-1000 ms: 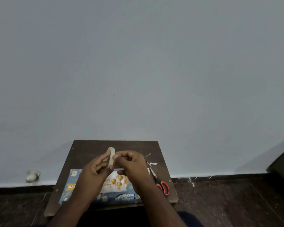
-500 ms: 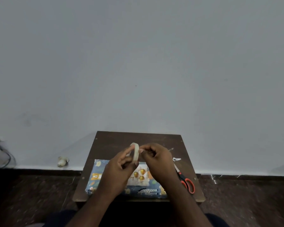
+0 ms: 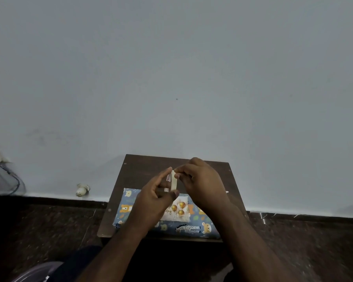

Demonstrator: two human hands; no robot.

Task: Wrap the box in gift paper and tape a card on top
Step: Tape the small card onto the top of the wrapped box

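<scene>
The left hand (image 3: 151,202) and right hand (image 3: 202,188) cover much of the blue bear-print wrapped box (image 3: 188,227) and the left part of the white card with gold balloons (image 3: 179,210) — its lettering is too small to read. The pale roll of tape (image 3: 174,180) is blurred. At nine o'clock, a pale bundle with dark cords (image 3: 0,171) is cut off by the edge.

A small dark wooden table (image 3: 143,169) is set against the pale wall, standing on a dark speckled floor (image 3: 49,226). A wrapped box (image 3: 183,228) in blue bear-print paper is laid flat along the table's near edge, its far corners partly hidden
</scene>
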